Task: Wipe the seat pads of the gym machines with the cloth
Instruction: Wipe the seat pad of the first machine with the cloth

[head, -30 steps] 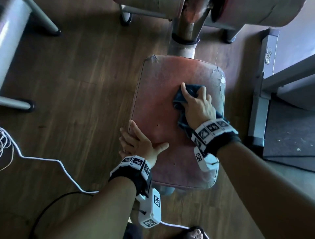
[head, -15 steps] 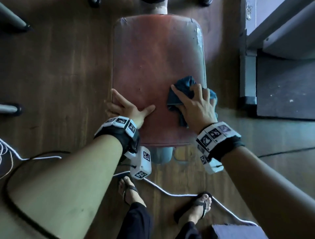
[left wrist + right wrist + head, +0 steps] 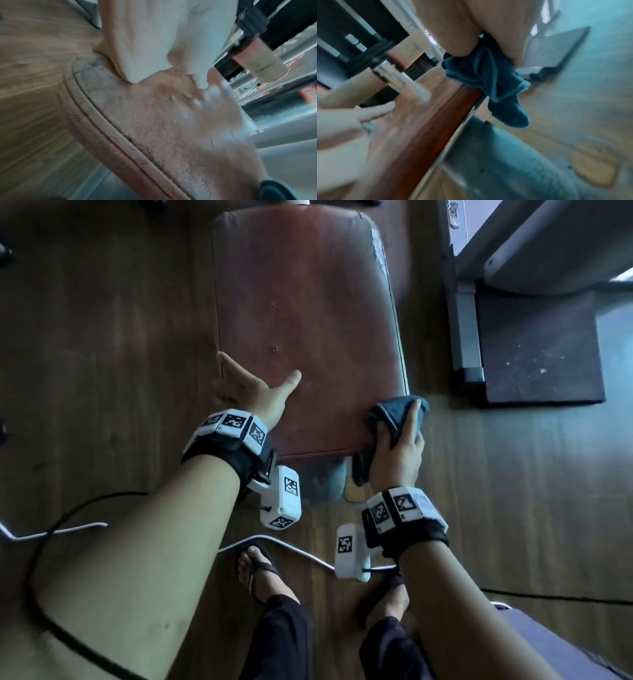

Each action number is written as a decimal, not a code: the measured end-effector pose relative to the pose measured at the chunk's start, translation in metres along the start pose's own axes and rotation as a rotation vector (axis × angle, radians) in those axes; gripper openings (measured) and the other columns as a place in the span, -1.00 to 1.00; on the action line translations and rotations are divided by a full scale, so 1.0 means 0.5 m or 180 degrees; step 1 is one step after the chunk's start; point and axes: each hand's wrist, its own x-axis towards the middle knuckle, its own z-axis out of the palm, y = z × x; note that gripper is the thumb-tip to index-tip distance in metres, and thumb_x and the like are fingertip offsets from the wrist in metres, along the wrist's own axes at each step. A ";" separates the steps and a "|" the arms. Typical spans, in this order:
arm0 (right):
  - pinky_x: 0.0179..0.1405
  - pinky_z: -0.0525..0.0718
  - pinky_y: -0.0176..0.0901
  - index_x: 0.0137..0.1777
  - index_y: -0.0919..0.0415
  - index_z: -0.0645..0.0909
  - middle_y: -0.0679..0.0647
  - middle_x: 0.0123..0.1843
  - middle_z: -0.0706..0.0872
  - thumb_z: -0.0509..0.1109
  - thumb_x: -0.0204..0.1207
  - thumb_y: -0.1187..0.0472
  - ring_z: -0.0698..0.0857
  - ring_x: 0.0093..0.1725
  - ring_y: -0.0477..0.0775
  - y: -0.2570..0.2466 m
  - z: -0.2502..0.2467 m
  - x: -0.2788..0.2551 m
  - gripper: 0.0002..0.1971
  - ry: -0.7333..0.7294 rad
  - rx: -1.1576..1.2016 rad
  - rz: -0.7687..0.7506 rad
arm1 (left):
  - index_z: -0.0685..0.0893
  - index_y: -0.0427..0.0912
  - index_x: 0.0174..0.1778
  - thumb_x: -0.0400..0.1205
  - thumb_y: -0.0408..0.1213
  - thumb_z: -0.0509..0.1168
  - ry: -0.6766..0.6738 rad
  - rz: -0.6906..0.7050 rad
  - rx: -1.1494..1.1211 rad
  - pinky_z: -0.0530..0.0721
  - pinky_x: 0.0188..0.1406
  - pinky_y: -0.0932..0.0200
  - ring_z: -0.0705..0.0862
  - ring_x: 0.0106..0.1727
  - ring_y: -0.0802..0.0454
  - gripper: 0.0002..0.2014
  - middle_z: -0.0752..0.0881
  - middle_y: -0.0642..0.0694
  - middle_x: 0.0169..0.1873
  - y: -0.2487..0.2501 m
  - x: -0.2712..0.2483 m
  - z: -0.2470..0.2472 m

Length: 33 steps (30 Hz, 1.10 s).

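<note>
A person is standing at the near end of a worn red seat pad (image 3: 308,330) and looking straight down at it, with their sandalled feet (image 3: 255,573) showing on the wooden floor (image 3: 102,337) below. The left hand (image 3: 251,392) is lying flat and spread on the pad's near left part, fingers straight and thumb reaching toward the middle, holding nothing; it is probably bracing the pad, or the person's own weight, while the other hand is wiping. The right hand (image 3: 399,446) is at the pad's near right corner with its grip curled around a bunched dark blue cloth (image 3: 394,414), fingers lying over the top of the bundle. In the right wrist view the cloth (image 3: 489,82) is draping over the pad's edge (image 3: 436,121), with a loose tail hanging below it toward the floor, which suggests the corner and rim are being wiped. The pad is a rounded rectangle whose long axis is running away from the person, its far end toward the machine's post, which is out of view at the top edge. A grey support (image 3: 323,484) is showing beneath the near end. White and black cables (image 3: 294,549) are trailing across the floor near the feet.
</note>
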 end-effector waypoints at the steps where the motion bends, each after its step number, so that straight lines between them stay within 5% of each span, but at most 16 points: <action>1: 0.23 0.44 -0.08 0.68 -0.25 -0.07 0.24 0.54 0.36 0.21 0.67 -0.05 0.52 0.37 0.29 -0.006 0.006 -0.006 -0.32 0.0081 0.0111 0.0198 | -0.41 -0.01 0.65 0.40 0.42 0.34 -0.0045 0.0069 -0.0140 -0.07 0.61 -0.37 -0.12 0.68 -0.28 0.23 -0.19 -0.31 0.67 -0.004 -0.001 -0.007; 4: 0.15 0.46 -0.04 0.69 -0.19 -0.19 0.28 0.42 0.53 0.20 0.67 -0.03 0.58 0.31 0.35 -0.022 0.036 -0.030 -0.26 0.0278 0.0358 0.0737 | -0.34 0.08 0.67 0.56 0.19 0.34 -0.0326 0.0364 -0.0273 -0.02 0.62 -0.30 -0.13 0.69 -0.25 0.04 -0.20 -0.30 0.67 -0.037 -0.007 -0.037; 8: 0.26 0.47 0.01 0.71 0.03 -0.25 0.35 0.42 0.55 0.21 0.69 0.00 0.58 0.35 0.38 -0.037 0.064 -0.056 -0.22 0.0261 0.0796 0.1337 | -0.11 0.16 0.70 0.64 -0.19 0.36 -0.0314 0.1104 -0.0277 0.14 0.48 0.13 0.14 0.65 -0.05 -0.13 0.10 -0.19 0.65 -0.126 -0.024 -0.075; 13: 0.45 0.48 0.15 0.63 0.17 0.19 0.21 0.43 0.57 0.28 0.65 0.03 0.58 0.40 0.26 -0.027 0.057 -0.023 -0.39 0.0518 0.1251 0.1248 | 0.13 0.15 0.68 0.60 -0.29 0.42 -0.0536 0.1626 -0.0300 0.13 0.43 0.47 0.22 0.53 0.35 -0.19 0.30 0.05 0.62 -0.198 -0.014 -0.118; 16: 0.47 0.44 0.09 0.66 0.17 0.10 0.21 0.48 0.52 0.23 0.69 0.06 0.54 0.42 0.24 -0.037 0.083 -0.046 -0.38 0.0611 0.1354 0.1321 | 0.21 0.14 0.67 0.56 -0.30 0.47 -0.0578 0.1823 -0.0309 0.11 0.39 0.65 0.23 0.55 0.39 -0.19 0.31 0.14 0.61 -0.213 0.003 -0.126; 20: 0.36 0.48 -0.04 0.66 0.16 0.08 0.08 0.34 0.53 0.22 0.70 0.08 0.56 0.29 0.10 -0.040 0.103 -0.080 -0.40 0.0463 0.1354 0.1230 | 0.23 0.21 0.65 0.53 -0.26 0.49 -0.0604 0.1851 -0.0409 0.13 0.37 0.68 0.25 0.52 0.45 -0.18 0.34 0.25 0.54 -0.221 0.011 -0.129; 24: 0.33 0.59 0.13 0.54 0.19 0.29 0.16 0.32 0.63 0.25 0.68 0.10 0.66 0.28 0.20 -0.032 0.090 -0.047 -0.53 0.0754 0.1370 0.1184 | 0.29 0.17 0.64 0.50 -0.26 0.52 -0.0538 0.1845 -0.0384 0.17 0.32 0.71 0.32 0.45 0.45 -0.18 0.38 0.30 0.43 -0.221 0.013 -0.134; 27: 0.44 0.49 0.12 0.61 0.22 0.15 0.22 0.46 0.53 0.24 0.69 0.12 0.57 0.40 0.22 -0.058 0.121 -0.070 -0.44 0.0795 0.1519 0.1297 | 0.30 0.21 0.62 0.48 -0.21 0.54 -0.0562 0.1889 -0.0235 0.21 0.29 0.69 0.37 0.40 0.43 -0.18 0.43 0.31 0.39 -0.220 0.020 -0.142; 31: 0.58 0.31 0.12 0.69 0.26 -0.18 0.26 0.65 0.24 0.24 0.68 0.16 0.36 0.58 0.23 -0.076 0.188 -0.152 -0.24 0.0487 0.1540 0.1309 | 0.35 0.31 0.57 0.41 -0.15 0.58 -0.0591 0.1919 0.0123 0.39 0.37 0.37 0.52 0.42 0.22 -0.16 0.55 0.13 0.44 -0.217 0.041 -0.164; 33: 0.54 0.38 0.17 0.68 0.26 -0.10 0.28 0.62 0.31 0.26 0.67 0.16 0.41 0.55 0.25 -0.069 0.189 -0.152 -0.27 0.0494 0.1591 0.1324 | 0.41 0.32 0.53 0.37 -0.13 0.61 -0.0487 0.1948 0.0236 0.52 0.34 0.22 0.63 0.33 0.12 -0.18 0.68 0.04 0.32 -0.214 0.050 -0.172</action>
